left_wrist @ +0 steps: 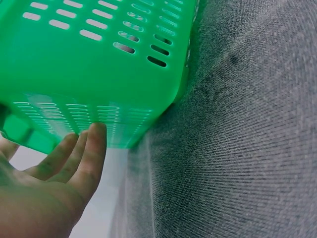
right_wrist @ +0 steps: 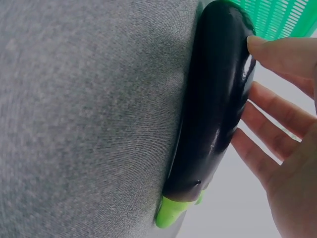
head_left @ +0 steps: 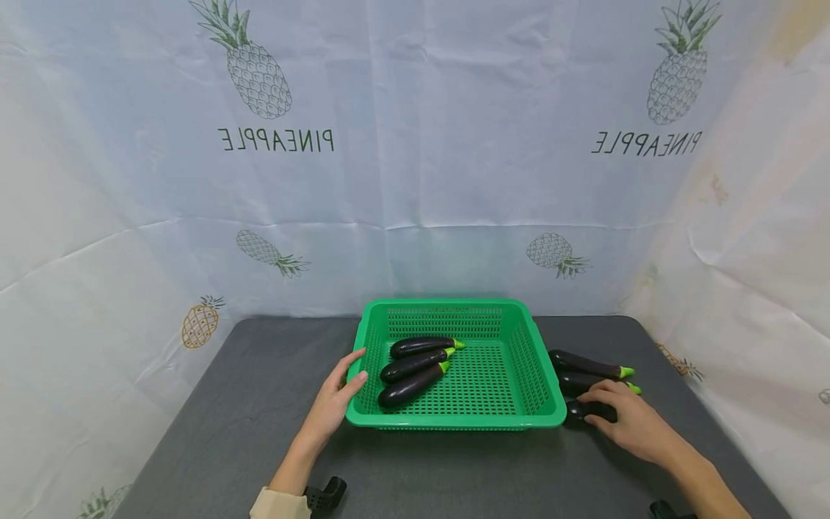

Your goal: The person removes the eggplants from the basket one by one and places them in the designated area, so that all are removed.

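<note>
A green plastic basket (head_left: 454, 422) stands on the grey table, with three dark purple eggplants (head_left: 415, 386) lying side by side in its left half. At its left rim is my left hand (head_left: 329, 404), fingers extended; in the left wrist view these fingers (left_wrist: 91, 158) lie against the basket's outer wall. Right of the basket, three more eggplants (head_left: 586, 364) lie on the table. My right hand (head_left: 632, 425) holds the nearest eggplant (right_wrist: 210, 109) between thumb and fingers. It still lies on the table surface in the right wrist view, its green stem pointing away from the basket.
A grey table (head_left: 246, 404) carries everything. Behind it and along both sides hangs a pale cloth (head_left: 454, 180) printed with pineapples. The basket's right half shows its bare slotted floor (head_left: 486, 382). Dark wrist-camera mounts (head_left: 327, 496) show near the front.
</note>
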{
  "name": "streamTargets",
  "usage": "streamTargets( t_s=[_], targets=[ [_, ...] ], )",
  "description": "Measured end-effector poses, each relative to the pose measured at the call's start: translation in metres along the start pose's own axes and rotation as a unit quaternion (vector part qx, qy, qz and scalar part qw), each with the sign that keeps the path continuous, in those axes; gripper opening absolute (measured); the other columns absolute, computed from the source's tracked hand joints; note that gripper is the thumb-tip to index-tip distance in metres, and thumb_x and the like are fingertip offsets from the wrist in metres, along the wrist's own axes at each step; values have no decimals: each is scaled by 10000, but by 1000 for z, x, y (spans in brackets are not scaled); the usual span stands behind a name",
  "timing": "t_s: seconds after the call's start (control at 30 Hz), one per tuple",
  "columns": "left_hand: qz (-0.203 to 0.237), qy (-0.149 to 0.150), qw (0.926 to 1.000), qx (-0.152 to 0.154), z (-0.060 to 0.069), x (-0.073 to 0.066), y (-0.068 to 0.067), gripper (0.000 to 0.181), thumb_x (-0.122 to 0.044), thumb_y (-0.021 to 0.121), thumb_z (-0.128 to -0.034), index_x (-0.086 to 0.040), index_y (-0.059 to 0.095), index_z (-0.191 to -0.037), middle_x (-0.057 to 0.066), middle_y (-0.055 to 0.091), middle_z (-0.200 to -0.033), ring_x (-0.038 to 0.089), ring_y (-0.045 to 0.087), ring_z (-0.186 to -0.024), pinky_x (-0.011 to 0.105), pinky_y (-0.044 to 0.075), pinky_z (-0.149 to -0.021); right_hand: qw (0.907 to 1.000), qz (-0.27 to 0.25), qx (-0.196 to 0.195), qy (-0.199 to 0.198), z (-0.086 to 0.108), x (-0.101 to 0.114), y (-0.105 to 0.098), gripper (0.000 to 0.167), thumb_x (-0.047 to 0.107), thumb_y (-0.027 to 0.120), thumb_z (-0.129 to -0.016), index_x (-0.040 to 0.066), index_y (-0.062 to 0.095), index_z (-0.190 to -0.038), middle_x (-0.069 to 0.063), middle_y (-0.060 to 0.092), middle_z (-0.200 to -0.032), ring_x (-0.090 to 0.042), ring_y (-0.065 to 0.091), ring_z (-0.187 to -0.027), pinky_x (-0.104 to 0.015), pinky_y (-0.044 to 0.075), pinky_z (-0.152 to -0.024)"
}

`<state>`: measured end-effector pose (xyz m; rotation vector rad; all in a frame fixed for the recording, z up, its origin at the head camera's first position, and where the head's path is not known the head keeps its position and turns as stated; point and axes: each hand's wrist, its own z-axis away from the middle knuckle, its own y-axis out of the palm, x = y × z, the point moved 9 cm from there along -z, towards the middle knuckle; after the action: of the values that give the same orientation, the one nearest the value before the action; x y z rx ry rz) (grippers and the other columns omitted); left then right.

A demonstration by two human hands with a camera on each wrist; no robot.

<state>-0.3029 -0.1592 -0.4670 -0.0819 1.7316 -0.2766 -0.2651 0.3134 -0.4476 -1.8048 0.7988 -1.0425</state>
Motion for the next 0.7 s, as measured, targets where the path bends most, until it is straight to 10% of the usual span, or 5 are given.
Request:
streamTargets(
  t_s=[0.7],
  targets=[
    [-87, -7, 9999, 55, 0, 1, 0, 514, -313, 522, -1081, -218, 384, -1566, 104, 224, -1667, 366, 88, -1548, 682, 128, -1176, 9961, -629, -609, 87, -6, 13, -13, 258, 174, 749, -944, 112, 719, -1193, 25, 643, -1182, -209, 632, -1040, -404, 561, -777]
  ],
)
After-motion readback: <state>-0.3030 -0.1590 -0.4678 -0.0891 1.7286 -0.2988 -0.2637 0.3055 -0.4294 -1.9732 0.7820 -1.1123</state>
